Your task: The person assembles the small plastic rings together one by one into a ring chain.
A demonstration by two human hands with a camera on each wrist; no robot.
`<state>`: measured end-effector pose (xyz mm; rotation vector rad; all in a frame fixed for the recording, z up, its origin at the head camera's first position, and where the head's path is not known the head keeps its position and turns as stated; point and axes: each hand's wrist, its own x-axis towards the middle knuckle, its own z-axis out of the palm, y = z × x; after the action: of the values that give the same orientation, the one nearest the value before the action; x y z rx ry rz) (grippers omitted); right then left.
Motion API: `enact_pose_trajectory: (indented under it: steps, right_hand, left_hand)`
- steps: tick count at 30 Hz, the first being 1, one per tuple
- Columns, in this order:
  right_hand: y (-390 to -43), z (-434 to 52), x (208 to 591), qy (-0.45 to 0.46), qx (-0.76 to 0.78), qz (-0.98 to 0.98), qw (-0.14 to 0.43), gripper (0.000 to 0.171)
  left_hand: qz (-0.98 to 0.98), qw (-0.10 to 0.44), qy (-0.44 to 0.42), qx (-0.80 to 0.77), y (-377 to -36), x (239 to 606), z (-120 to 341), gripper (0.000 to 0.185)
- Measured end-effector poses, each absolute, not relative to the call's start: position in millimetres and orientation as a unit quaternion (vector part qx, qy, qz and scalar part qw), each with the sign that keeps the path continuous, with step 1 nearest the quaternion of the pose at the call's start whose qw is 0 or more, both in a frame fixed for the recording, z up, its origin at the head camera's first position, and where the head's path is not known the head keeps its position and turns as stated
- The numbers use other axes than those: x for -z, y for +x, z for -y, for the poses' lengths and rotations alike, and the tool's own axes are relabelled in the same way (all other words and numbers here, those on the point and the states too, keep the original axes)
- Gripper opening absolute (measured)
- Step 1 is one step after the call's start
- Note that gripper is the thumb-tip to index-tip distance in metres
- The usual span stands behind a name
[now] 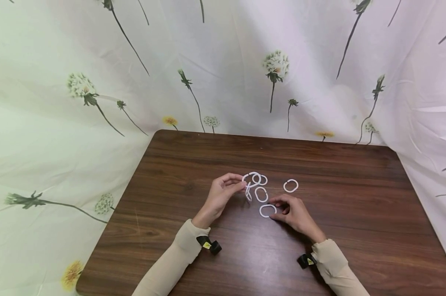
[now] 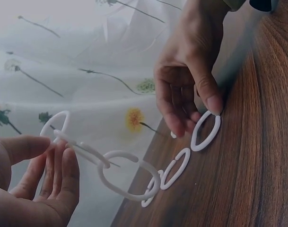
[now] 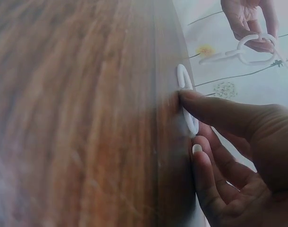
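My left hand (image 1: 220, 194) pinches a short chain of white plastic links (image 2: 126, 194) between thumb and fingertips, raised off the table. Part of this chain dangles below the fingers. To its right, my right hand (image 1: 296, 213) is low at the tabletop. Its thumb and fingers grip the edge of a separate white C-shaped link (image 1: 260, 211), with the thumb (image 3: 193, 97) pressed on it in the right wrist view. Between the hands lies another loose link (image 1: 256, 194), just above the gripped one. Exactly how many links are joined, I cannot tell.
One more white link (image 1: 285, 186) lies by itself beyond the right hand. Everything is on a dark wood-grain table (image 1: 163, 246) with rounded corners. A pale curtain printed with dandelions (image 1: 223, 82) hangs behind the table and along its left side.
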<state>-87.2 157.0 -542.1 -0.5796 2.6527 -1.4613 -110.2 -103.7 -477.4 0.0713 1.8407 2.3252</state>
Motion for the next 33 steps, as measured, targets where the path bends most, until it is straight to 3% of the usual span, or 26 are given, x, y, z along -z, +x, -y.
enact_pose_trajectory:
  steps: [15, 27, 33]
  right_hand:
    - [-88.3, -155.2, 537.0, -0.204, 0.450, -0.869, 0.028, 0.037]
    - [-88.1, -154.5, 530.6, -0.164, 0.483, -0.857, 0.072, 0.016]
    - [-88.7, -155.5, 528.3, -0.151, 0.488, -0.855, 0.087, 0.014]
  left_hand:
    - [-0.612, 0.086, 0.021, -0.786, -111.3, 480.7, 105.6, 0.030]
    - [-0.621, 0.084, 0.023, -0.779, -111.9, 482.3, 110.8, 0.037]
    - [-0.621, 0.080, 0.023, -0.779, -111.6, 481.7, 112.4, 0.024]
